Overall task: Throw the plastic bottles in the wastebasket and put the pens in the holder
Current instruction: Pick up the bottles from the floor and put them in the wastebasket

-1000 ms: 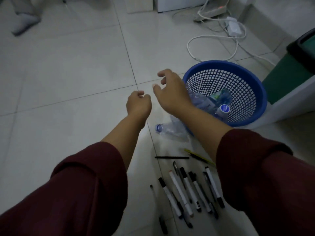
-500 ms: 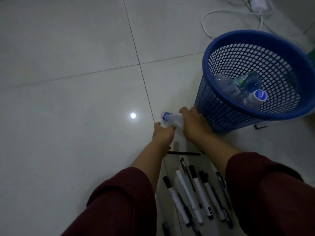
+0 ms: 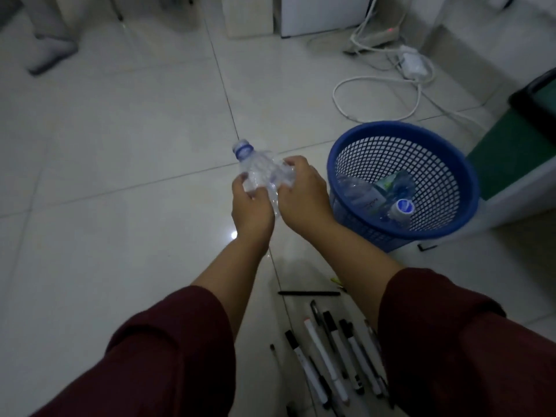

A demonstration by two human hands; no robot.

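Note:
A crumpled clear plastic bottle (image 3: 259, 171) with a blue neck ring is held above the floor, its neck pointing up and away. My left hand (image 3: 251, 207) grips its lower left side and my right hand (image 3: 304, 192) grips its right side. To the right stands a blue mesh wastebasket (image 3: 463, 173) with several bottles (image 3: 365, 195) lying inside. Several pens and markers (image 3: 331, 353) lie on the tiles near me, partly hidden by my right sleeve. No pen holder is in view.
White cables (image 3: 376, 94) and a power adapter (image 3: 413, 63) lie on the floor behind the wastebasket. A green bin (image 3: 517, 145) stands at the right edge. White furniture bases (image 3: 249, 13) line the far side. Open tiled floor spreads to the left.
Both hands went down to the bottle on the floor beside the wastebasket, took hold of it, and now hold it raised off the tiles.

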